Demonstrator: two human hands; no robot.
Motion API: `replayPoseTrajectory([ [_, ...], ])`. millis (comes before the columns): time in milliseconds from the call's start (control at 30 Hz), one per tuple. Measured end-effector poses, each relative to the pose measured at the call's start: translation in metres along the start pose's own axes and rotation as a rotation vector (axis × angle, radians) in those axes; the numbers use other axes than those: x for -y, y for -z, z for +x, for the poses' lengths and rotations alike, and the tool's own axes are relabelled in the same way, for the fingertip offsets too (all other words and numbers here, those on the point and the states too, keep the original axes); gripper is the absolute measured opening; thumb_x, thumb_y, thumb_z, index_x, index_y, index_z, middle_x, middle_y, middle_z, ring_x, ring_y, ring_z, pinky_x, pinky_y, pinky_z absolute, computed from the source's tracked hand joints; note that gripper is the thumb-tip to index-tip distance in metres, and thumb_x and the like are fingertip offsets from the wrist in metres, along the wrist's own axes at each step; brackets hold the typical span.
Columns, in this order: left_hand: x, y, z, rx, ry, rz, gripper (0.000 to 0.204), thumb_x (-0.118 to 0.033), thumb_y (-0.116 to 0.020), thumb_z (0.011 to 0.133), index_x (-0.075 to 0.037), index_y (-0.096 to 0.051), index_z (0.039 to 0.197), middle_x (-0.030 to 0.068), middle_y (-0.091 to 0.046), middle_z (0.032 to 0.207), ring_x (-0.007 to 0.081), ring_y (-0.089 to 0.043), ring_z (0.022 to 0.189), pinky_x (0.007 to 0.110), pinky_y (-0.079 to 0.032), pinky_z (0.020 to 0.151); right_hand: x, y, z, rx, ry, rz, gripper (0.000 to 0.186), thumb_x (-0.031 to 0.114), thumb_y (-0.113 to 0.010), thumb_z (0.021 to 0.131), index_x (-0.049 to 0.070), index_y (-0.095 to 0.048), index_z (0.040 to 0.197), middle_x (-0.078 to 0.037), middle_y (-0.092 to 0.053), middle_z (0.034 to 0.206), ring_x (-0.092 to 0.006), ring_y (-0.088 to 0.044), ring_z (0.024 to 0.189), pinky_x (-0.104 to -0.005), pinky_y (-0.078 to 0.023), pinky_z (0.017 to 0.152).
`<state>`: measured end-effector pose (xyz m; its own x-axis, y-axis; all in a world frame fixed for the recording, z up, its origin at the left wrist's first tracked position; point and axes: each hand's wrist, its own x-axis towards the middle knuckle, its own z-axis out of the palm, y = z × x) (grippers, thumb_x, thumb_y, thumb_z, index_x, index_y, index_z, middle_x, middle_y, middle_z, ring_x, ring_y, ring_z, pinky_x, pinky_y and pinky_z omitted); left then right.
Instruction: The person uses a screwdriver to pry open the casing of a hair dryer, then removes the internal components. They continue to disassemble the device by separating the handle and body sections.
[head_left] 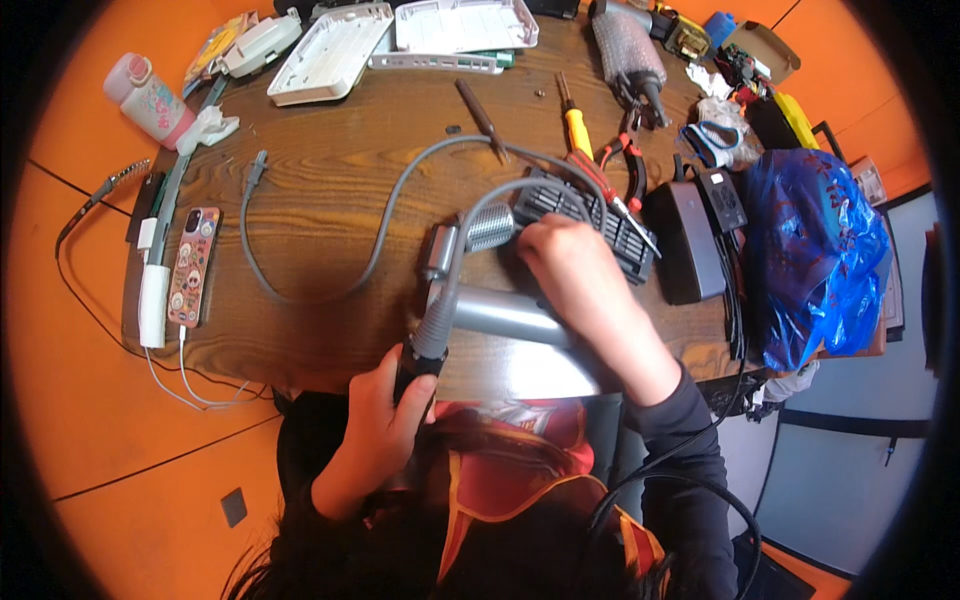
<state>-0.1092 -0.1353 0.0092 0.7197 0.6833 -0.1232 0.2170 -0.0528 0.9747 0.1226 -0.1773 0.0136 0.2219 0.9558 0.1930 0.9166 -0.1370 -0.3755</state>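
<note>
My left hand (385,410) is wrapped around a black handle-like part at the table's near edge. A grey ribbed cord sleeve (432,335) rises from that part. From it a grey power cord (378,245) loops over the table to a plug (256,172) at the left. My right hand (570,262) is closed, fingertips turned down at the near left corner of a black screwdriver bit case (630,245); anything in them is hidden. Just below lies a grey tube (505,312). A perforated metal cylinder (491,228) and a short grey cylinder (440,250) lie between my hands.
Beyond the case lie a yellow screwdriver (577,128), red-handled pliers (630,160) and a dark slim tool (480,115). White plastic housings (335,55) stand at the back. A phone (194,265) is at left; a grey box (685,245) and blue plastic bag (815,255) are at right.
</note>
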Motion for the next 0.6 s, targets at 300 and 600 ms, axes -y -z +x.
replayPoseTrajectory([
  [300, 0.002, -0.001, 0.001, -0.019, -0.013, 0.047, 0.022, -0.016, -0.039, 0.088, 0.004, -0.049, 0.090, 0.0048, -0.052, 0.056, 0.0102, -0.050, 0.049, 0.024, -0.041, 0.048, -0.017, 0.017, -0.011, -0.109, 0.086, 0.167, 0.011, -0.001, -0.062, 0.071, -0.001, -0.063, 0.082, -0.013, -0.059, 0.077, -0.0279, -0.060, 0.072, -0.0321, -0.048, 0.066],
  [600, 0.001, -0.004, -0.001, -0.045, 0.000, -0.026, 0.021, -0.016, -0.039, 0.089, 0.002, -0.048, 0.087, 0.0049, -0.053, 0.056, 0.0107, -0.050, 0.049, 0.024, -0.040, 0.047, -0.014, -0.011, 0.011, -0.041, 0.157, 0.159, 0.013, 0.004, -0.062, 0.071, -0.001, -0.062, 0.082, -0.014, -0.056, 0.074, -0.0308, -0.057, 0.070, -0.0357, -0.047, 0.065],
])
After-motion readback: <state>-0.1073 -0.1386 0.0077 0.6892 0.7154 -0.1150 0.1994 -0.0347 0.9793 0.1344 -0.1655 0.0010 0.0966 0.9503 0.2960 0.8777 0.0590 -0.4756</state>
